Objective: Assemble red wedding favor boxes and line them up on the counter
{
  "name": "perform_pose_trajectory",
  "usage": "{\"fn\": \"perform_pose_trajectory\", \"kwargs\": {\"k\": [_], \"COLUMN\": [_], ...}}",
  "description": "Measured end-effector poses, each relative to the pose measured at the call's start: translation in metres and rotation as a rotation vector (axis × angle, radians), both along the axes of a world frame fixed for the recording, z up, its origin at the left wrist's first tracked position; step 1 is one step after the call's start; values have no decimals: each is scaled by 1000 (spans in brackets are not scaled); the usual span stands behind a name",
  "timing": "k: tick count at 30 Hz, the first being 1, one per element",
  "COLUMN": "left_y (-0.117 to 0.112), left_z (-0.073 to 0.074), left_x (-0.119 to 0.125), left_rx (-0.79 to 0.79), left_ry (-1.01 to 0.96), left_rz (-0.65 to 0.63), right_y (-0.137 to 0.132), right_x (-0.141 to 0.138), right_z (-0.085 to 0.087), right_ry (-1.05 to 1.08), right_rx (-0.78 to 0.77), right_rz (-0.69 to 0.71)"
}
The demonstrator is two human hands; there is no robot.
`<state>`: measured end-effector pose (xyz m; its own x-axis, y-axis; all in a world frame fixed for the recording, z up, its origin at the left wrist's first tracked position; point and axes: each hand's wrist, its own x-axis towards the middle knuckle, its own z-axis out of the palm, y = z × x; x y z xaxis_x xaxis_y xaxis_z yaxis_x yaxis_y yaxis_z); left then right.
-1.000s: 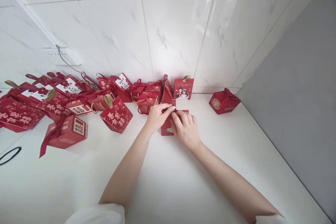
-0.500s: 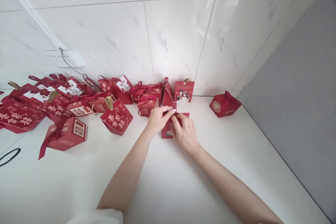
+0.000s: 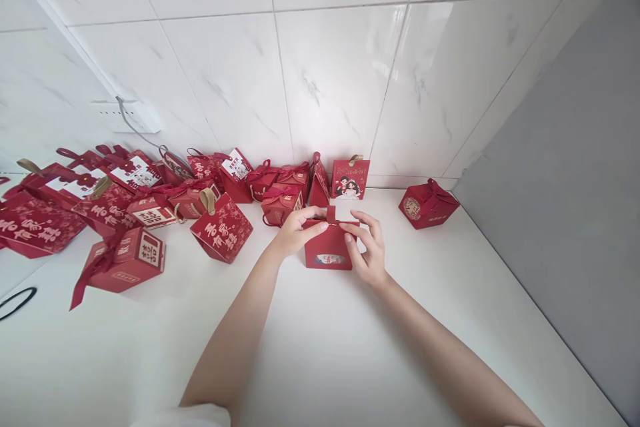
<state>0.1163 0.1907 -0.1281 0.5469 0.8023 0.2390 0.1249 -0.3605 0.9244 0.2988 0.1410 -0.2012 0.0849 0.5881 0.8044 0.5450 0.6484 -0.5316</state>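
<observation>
A small red gift box (image 3: pixel 329 252) stands on the white counter (image 3: pixel 320 347) in the middle of the view, its near face showing a white label. My left hand (image 3: pixel 295 232) grips its upper left edge with thumb and fingers pinched on the top flap. On the box's right side my right hand (image 3: pixel 369 247) holds it, thumb against the front and fingers curled over the top right corner. A small red flap (image 3: pixel 331 213) sticks up from the box top between my two hands.
Several red gift boxes with ribbons and handles lie along the wall from the left, among them a tilted one (image 3: pixel 221 227) and one with a cartoon couple (image 3: pixel 349 179). A lone ribboned box (image 3: pixel 428 203) sits at right. Grey panel (image 3: pixel 575 180) bounds the right side.
My hands have drawn apart from the top of the box to its two sides, uncovering its front face. The view has tilted slightly.
</observation>
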Motion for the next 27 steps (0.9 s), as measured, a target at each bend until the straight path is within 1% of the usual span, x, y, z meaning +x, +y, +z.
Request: {"fn": "perform_pose_trajectory", "kwargs": {"k": [2, 4, 8, 11, 14, 18, 22, 25, 27], "left_y": [1, 1, 3, 4, 5, 4, 4, 5, 6], "left_z": [-3, -8, -20, -27, -29, -27, -27, -28, -29], "left_x": [1, 3, 6, 7, 9, 10, 9, 9, 8], "left_rx": [-29, -90, -214, -244, -267, -294, -301, -287, -268], "left_ry": [-20, -48, -122, -142, -152, -190, -188, -167, -162], "left_rz": [28, 55, 124, 177, 205, 174, 187, 174, 164], "right_y": [0, 1, 4, 8, 11, 8, 2, -1, 0], "right_x": [-1, -2, 0, 2, 4, 2, -4, -8, -10], "right_z": [-4, -8, -17, -24, -29, -28, -23, -20, -19], "right_ry": [-40, -73, -140, -239, -291, -241, -125, -53, -23], "right_rx": [-6, -4, 8, 33, 34, -5, -77, -135, -146], "right_rz": [22, 19, -48, -92, -86, -12, 94, 150, 170]}}
